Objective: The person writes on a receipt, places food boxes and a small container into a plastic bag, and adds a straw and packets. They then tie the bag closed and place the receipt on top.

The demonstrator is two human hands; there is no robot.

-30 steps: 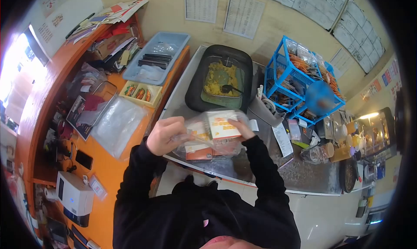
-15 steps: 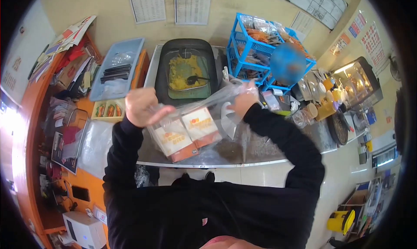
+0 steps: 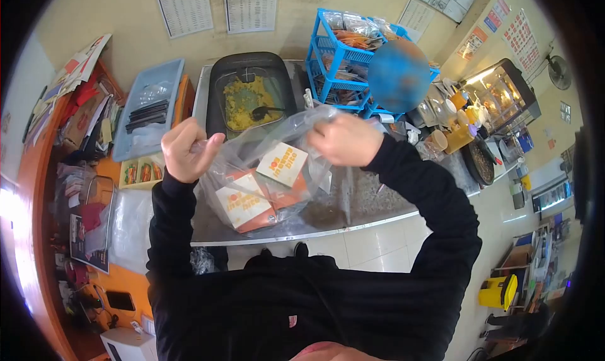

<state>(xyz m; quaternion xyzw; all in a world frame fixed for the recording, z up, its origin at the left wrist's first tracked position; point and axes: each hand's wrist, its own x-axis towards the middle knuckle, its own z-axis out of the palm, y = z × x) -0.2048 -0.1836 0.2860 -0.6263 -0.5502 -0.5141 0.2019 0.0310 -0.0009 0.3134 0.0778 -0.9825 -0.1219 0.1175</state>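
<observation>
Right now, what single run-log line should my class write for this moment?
Left grip: holding clear bag | Right grip: holding bag's opposite side | White-topped boxes: inside bag | Black tray: beyond bag

1. black tray (image 3: 249,62) sat near the wall; yellow food (image 3: 241,103) inside, black spoon (image 3: 266,113) lying in it.
2. light blue tub (image 3: 164,77) stood left of that, held a stack of black flat items (image 3: 149,115) plus clear plastic.
3. cream tray (image 3: 140,184) was just beside the tub, food pictures showing.
4. blue rack (image 3: 343,55) held packets (image 3: 359,40); round blue shape in front was blurred.
5. lit display case (image 3: 504,93) stood far right, jars (image 3: 459,140) and dark round pan (image 3: 477,162) near it.
6. printed sheets (image 3: 250,7) hung on the wall, whiteboard (image 3: 441,0) to their right.
7. phone (image 3: 120,300) lay on orange desk (image 3: 131,273).
8. yellow bin (image 3: 495,293) stood right; fan (image 3: 558,72) above.
</observation>
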